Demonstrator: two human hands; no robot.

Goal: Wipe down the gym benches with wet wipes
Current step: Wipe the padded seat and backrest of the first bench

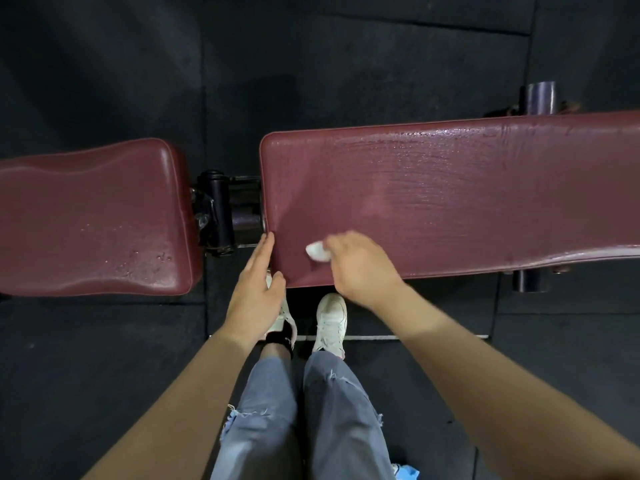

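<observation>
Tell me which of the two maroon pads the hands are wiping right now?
The long back pad on the right. The right hand presses a white wipe onto it and the left hand steadies its corner; the shorter seat pad is untouched.

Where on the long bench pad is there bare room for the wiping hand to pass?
The long pad is bare right of the right hand and its wet wipe, and toward its far edge. The near-left corner is crowded: the left hand touches that edge.

The long pad [450, 199] lies bare to the right of the hands [360, 268], while the black hinge [221, 209] fills the gap before the seat pad [90, 216].
</observation>
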